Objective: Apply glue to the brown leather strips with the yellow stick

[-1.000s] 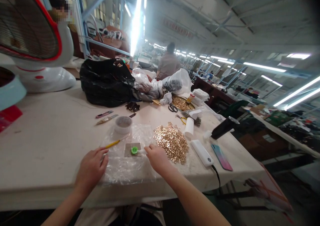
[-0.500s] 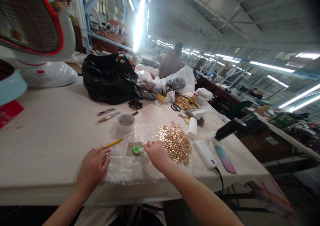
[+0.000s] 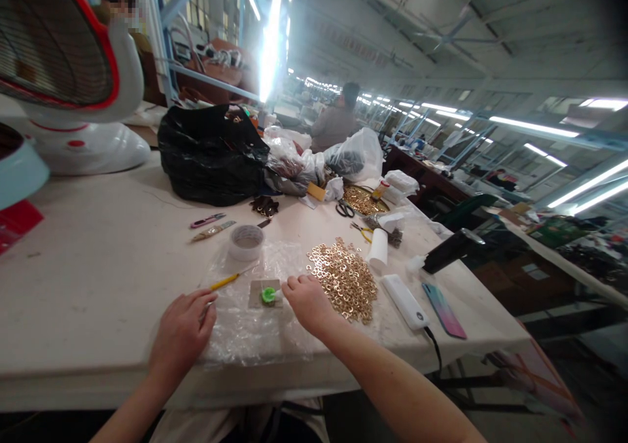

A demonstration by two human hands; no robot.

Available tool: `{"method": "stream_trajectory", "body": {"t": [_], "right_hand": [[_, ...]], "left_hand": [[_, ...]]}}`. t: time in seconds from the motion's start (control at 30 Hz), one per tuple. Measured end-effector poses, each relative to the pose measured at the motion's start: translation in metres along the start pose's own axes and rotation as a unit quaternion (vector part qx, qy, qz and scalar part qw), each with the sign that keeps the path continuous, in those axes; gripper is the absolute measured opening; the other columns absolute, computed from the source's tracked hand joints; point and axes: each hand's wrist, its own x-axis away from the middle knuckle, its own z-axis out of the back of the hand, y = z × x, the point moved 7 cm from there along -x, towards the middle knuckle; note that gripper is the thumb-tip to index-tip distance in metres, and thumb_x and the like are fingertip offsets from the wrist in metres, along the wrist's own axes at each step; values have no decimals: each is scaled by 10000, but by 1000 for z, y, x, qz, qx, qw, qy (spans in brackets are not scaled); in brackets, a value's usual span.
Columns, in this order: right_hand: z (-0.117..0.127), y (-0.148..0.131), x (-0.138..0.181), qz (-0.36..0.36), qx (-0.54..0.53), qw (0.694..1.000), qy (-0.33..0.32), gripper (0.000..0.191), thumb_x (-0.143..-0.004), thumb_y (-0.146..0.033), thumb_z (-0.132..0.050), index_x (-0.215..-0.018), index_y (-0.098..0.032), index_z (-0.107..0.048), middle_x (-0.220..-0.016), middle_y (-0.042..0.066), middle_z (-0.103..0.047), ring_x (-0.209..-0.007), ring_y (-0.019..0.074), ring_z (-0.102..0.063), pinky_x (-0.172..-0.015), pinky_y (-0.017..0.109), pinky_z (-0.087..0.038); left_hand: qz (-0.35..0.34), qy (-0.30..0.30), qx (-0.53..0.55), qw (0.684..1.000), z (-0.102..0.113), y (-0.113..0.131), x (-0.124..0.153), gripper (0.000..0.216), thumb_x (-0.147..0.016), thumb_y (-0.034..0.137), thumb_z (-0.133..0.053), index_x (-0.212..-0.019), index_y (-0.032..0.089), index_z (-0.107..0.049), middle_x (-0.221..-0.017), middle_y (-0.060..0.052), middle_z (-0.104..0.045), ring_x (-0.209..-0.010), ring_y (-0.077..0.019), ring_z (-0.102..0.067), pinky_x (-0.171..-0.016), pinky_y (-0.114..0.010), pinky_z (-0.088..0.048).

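My left hand (image 3: 184, 328) rests on the table edge of the plastic sheet (image 3: 240, 341), its fingers curled together. A small shiny sliver shows between thumb and fingers; most of it is hidden. Beside its fingertips lies a thin tool with a yellow handle (image 3: 224, 281), pointing right. My right hand (image 3: 308, 302) is closed in a pinch, and a small white tip (image 3: 279, 294) sticks out of it towards a green cap (image 3: 268, 295). That cap sits on a small greyish square plate (image 3: 256, 297). Right of my hand spreads a heap of gold-coloured metal rings (image 3: 346, 283).
A roll of tape (image 3: 246, 242) stands behind the sheet. To the right are a white power bank (image 3: 405, 302) with a cable, a phone (image 3: 444, 310) and a white roll (image 3: 377, 250). Further back are scissors (image 3: 345, 209), a black bag (image 3: 210, 158) and a fan (image 3: 83, 145).
Hardly anything differs. The view has shifted slightly; both hands keep their places and their closed grips.
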Motion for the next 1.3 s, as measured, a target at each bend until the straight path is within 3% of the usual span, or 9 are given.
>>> {"method": "stream_trajectory", "body": {"t": [0.27, 1.3], "right_hand": [[1, 2, 2, -2, 0, 1000, 2, 192, -873, -150, -500, -1055, -132, -557, -951, 109, -624, -835, 229, -555, -707, 367, -395], [-1, 7, 8, -10, -26, 999, 15, 155, -857, -120, -504, -995, -148, -569, -934, 89, -633, -827, 219, -558, -714, 350, -399]], "left_hand": [[-2, 0, 0, 1000, 1, 0, 1, 218, -859, 225, -450, -942, 105, -611, -956, -141, -638, -885, -269, -582, -860, -443, -444], [1, -10, -9, 1000, -2, -3, 3, 216, -864, 230, -449, -939, 109, -612, -947, -144, -643, -880, -273, -590, -858, -459, -453]]}}
